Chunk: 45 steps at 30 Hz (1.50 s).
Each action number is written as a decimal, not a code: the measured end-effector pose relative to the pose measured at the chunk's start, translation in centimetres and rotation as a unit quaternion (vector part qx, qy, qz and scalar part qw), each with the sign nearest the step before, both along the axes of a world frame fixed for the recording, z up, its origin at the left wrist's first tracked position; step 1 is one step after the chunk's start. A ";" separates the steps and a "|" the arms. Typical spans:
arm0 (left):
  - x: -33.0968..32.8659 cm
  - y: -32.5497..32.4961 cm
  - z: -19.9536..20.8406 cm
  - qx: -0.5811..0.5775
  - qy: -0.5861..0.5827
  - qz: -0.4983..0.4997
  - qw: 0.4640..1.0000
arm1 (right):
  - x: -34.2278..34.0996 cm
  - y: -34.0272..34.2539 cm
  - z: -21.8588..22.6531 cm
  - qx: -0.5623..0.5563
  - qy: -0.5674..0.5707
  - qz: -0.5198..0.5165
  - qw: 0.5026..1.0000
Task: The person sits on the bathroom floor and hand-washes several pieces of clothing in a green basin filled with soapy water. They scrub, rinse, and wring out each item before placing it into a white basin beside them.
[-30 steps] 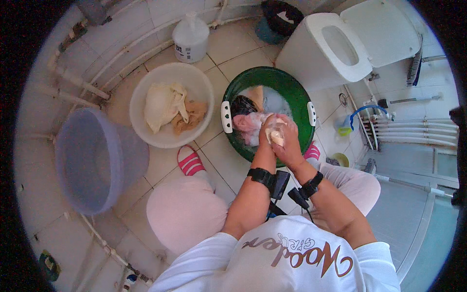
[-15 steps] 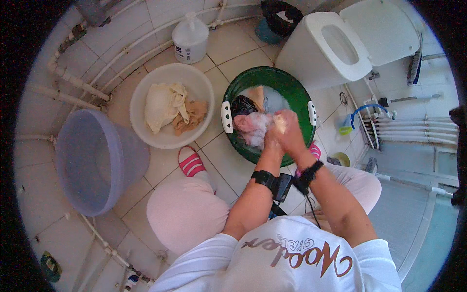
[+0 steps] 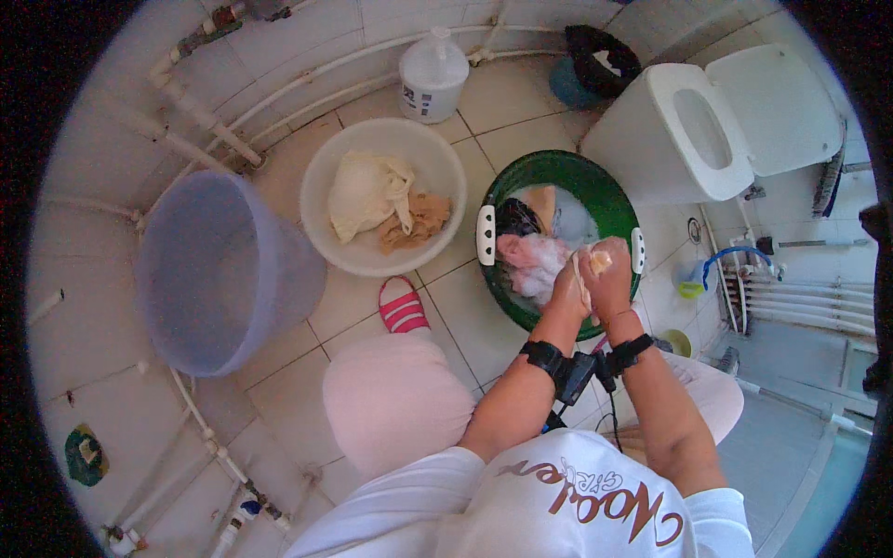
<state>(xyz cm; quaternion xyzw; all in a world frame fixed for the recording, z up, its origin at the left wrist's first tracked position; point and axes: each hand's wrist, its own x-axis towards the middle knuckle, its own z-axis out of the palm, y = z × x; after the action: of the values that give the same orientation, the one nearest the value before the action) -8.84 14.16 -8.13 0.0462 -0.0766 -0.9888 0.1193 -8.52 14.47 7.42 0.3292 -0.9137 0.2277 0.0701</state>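
Over the near right part of a green basin, my left hand and my right hand are pressed together. Both are closed on a small pale beige cloth; a strip of it shows between them, and the rest is hidden by my fingers. Just left of my hands, a pink garment lies in the basin under white suds. Behind it are a black cloth and a tan cloth, beside cloudy soapy water.
Left of the green basin stands a white basin holding a cream cloth and a brown cloth. A lilac tub is farther left. A plastic jug, a bin and a toilet stand behind.
The view has shifted, so the basins appear farther right and lower. My hands have moved slightly toward the basin's near right rim, still together, and a pale strip of cloth now shows between them.
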 end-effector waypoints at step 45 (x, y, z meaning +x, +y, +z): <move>3.5 -7.3 3.3 0.142 -0.339 -0.070 0.927 | -6.1 -10.0 9.5 -0.473 -0.585 -0.025 0.658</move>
<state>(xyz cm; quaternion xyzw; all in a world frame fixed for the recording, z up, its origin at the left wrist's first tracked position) -5.37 6.90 -4.81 0.3896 0.0256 -0.9206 0.0085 -14.62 4.45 16.89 0.0278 -0.5428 0.7732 -0.3268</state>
